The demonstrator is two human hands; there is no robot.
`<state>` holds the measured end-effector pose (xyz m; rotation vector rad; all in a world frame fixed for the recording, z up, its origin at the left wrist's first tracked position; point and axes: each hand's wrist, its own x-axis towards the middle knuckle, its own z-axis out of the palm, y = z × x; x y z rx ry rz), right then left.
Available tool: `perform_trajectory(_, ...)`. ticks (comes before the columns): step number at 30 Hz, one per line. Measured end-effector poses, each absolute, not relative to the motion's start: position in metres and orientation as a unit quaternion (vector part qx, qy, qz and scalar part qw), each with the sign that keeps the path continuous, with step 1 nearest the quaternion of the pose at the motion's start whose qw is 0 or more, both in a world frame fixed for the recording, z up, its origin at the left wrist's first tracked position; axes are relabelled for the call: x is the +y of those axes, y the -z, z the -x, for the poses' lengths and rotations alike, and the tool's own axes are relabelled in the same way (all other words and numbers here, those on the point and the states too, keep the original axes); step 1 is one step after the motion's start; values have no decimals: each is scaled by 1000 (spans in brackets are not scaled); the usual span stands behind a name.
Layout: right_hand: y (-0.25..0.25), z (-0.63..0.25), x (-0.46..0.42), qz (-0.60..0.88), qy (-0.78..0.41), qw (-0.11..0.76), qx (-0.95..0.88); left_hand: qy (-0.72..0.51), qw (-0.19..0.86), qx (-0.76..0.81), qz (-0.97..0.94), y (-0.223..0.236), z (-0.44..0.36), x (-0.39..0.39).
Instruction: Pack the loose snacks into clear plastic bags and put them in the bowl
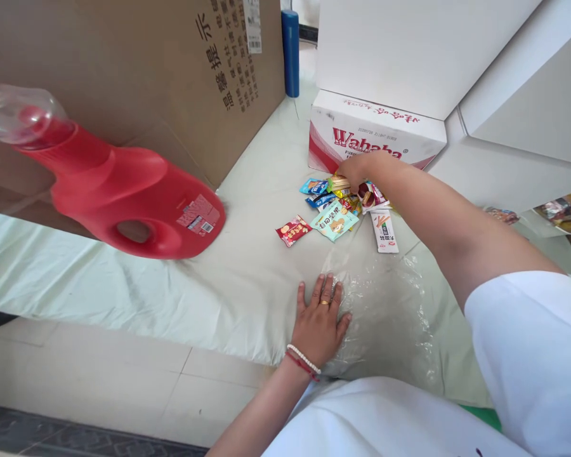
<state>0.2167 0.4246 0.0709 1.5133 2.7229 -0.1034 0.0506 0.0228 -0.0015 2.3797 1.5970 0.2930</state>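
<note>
My left hand [320, 320] lies flat with its fingers spread, on the pale cloth at the edge of a clear plastic bag [390, 324]. Over the back of a pile of small wrapped snacks, my right hand [359, 170] reaches down; its fingers are mostly hidden, so any hold is unclear. At the front of the pile lie a light green snack packet [334, 220] and a red packet [294, 230]. A white snack packet [384, 231] points toward me, and blue packets [315, 186] sit at the left side.
A white and red Wahaha carton [330, 130] stands right behind the pile. On the left, a red detergent bottle [143, 184] lies in front of a large brown cardboard box [147, 82]. A blue cylinder [290, 54] stands at the back. More packaged snacks [568, 209] are at far right.
</note>
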Motion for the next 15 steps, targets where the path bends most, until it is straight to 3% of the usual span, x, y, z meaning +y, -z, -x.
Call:
perform_trajectory(3,-87,-223,408,-468,94,124,870,-106,131,551,-818,3,-51,23)
perform_trajectory(9,-142,-265,275,-488,19,36,872,-103,130,551,-818,2,-51,23)
perform_trajectory(15,-123,-290,119,-467,190,179,845,-90,122,554,-818,4,-53,23)
